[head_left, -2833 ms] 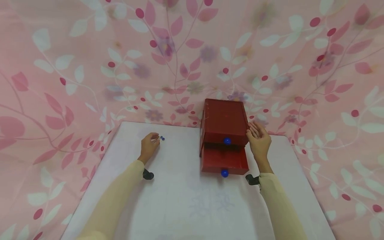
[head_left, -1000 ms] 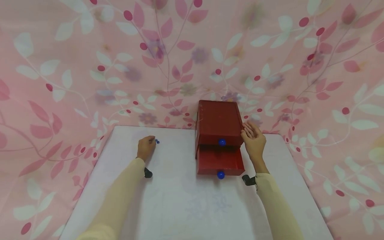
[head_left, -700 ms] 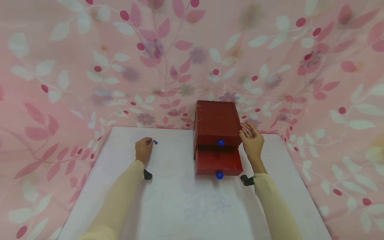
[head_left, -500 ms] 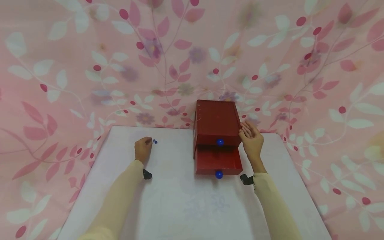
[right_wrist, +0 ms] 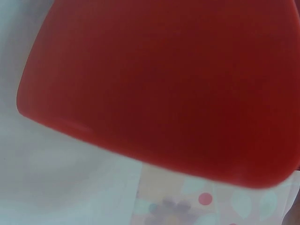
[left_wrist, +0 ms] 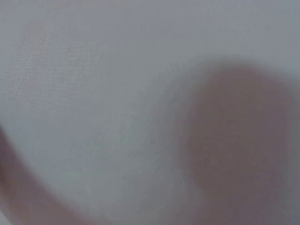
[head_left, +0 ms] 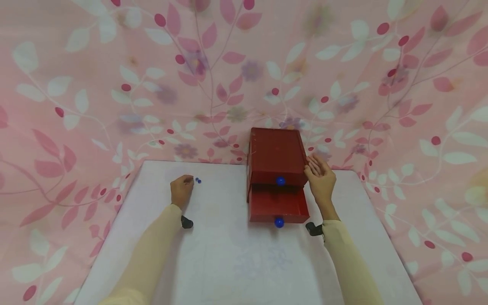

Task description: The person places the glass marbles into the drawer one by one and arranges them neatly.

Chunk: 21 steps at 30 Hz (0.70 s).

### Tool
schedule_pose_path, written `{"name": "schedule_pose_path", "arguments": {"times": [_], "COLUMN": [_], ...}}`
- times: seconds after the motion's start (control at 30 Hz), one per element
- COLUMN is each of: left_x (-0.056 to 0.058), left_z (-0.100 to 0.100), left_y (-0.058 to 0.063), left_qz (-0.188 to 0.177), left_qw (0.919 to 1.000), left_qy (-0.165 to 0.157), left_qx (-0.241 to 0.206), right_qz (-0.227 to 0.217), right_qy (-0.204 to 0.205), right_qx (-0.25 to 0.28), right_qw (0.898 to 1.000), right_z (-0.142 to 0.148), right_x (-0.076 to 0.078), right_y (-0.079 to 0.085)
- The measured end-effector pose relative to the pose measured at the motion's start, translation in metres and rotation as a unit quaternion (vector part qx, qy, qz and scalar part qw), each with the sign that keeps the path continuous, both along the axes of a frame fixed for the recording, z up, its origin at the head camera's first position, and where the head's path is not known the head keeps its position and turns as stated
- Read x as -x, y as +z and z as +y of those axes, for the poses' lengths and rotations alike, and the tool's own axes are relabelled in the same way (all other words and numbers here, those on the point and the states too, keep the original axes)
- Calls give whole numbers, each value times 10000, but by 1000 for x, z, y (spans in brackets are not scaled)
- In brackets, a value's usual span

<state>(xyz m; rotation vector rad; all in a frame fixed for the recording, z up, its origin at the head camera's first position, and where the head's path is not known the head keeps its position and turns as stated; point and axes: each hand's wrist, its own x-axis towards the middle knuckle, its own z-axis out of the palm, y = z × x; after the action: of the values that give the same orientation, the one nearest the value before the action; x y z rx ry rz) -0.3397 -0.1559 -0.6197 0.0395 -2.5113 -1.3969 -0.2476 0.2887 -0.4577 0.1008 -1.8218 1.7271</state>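
A small red cabinet (head_left: 277, 150) with two drawers stands toward the back of the table. Its lower drawer (head_left: 279, 205) is pulled out with nothing visible inside; each drawer front has a round blue knob (head_left: 279, 223). Against the cabinet's right side rests my right hand (head_left: 321, 180), fingers extended and thumb near the front corner. My left hand (head_left: 181, 189) is low over the table at left, fingertips bent down right beside two tiny blue beads (head_left: 198, 180). I cannot tell whether it pinches anything. The left wrist view holds only blurred skin; the red drawer (right_wrist: 164, 93) fills the right one.
A white cloth covers the table (head_left: 221, 254). Pink floral fabric (head_left: 228, 76) rises right behind the cabinet and along both sides. Black wrist cameras (head_left: 187, 222) stick out inward from both cuffs.
My left hand's fingers have turned downward and closed in beside the beads. The right hand stays at the cabinet's side, and the lower drawer stays out. The head view has shifted slightly.
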Motion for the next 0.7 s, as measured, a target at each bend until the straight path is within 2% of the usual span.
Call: {"name": "schedule_pose_path", "arguments": {"times": [0.47,0.7], "left_x": [-8,-3], "left_z": [0,11], "left_y": [7,0], "left_qz": [-139,434], "left_qw": [9997,9981], "left_qy": [-185,-327], "left_qx": [-66,-275], "right_qz": [-44,-3], "right_qy": [41,108], "right_qx": [42,214], "right_qw": [10000,9997], "right_z": [-3,-1], "right_x": [-1,0], "right_y": [3,1]}}
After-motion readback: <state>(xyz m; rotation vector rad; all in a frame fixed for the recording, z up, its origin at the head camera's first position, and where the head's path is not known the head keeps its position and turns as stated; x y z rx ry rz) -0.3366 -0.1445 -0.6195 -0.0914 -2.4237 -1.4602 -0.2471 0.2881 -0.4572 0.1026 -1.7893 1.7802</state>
